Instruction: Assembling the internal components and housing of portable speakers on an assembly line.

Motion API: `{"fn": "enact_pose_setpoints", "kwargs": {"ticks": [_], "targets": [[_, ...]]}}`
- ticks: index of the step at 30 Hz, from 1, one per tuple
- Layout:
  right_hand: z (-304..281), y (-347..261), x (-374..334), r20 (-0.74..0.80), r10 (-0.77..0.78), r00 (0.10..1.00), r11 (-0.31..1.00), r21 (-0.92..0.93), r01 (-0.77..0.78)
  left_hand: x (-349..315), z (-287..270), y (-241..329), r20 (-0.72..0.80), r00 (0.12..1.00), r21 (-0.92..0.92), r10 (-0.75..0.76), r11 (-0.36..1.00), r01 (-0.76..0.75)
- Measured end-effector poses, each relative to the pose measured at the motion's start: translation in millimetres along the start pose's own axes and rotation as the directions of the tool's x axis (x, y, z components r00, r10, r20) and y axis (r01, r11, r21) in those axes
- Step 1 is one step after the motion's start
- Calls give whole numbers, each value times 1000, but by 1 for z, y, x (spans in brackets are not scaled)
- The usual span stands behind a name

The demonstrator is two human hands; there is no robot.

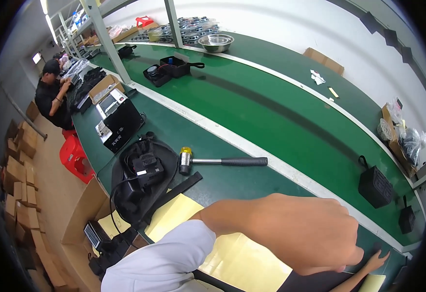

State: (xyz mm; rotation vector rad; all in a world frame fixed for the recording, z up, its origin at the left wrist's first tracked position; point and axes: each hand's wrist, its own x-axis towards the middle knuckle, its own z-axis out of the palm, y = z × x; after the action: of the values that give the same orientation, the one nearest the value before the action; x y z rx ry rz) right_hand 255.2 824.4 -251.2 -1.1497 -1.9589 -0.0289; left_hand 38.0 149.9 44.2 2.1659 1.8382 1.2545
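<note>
My left hand is raised close in front, its back showing and its fingers curled in. Whatever lies inside that fist, if anything, is hidden. Farther right and lower, my right hand reaches over the bench with fingers spread, small and partly in shade. Yellow paper sheets lie beneath my left arm. Beyond them rests a mallet with a yellow and black head and dark grip. To its left sits a black cased device with a cord, and a black strap lies beside it.
A green conveyor belt runs past the bench, carrying black speaker-like boxes. Left stand a black-and-silver machine and an open carton. A metal bowl is at the back. Another person works farther left near a red stool.
</note>
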Motion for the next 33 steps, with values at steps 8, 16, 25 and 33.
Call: {"fn": "enact_pose_setpoints", "kwargs": {"ticks": [8, 16, 25, 33], "targets": [[-9, -13, -3, -172, 39, 984, 987, 163, -10, 2, 0, -7, 86, 993, 169, -76, 984, 61], [-4, -8, -8, -98, 87, 991, 982, 178, -68, 4, 7, -8, 107, 988, 171, -109, 981, 90], [1, -11, -7, 29, 175, 984, 973, 148, -178, 6, 10, -10, 128, 979, 124, -158, 982, 142], [10, 12, 8, -8, 190, 982, 906, 386, -172, 3, 12, -12, 101, 985, 132, -138, 983, 124]]}}
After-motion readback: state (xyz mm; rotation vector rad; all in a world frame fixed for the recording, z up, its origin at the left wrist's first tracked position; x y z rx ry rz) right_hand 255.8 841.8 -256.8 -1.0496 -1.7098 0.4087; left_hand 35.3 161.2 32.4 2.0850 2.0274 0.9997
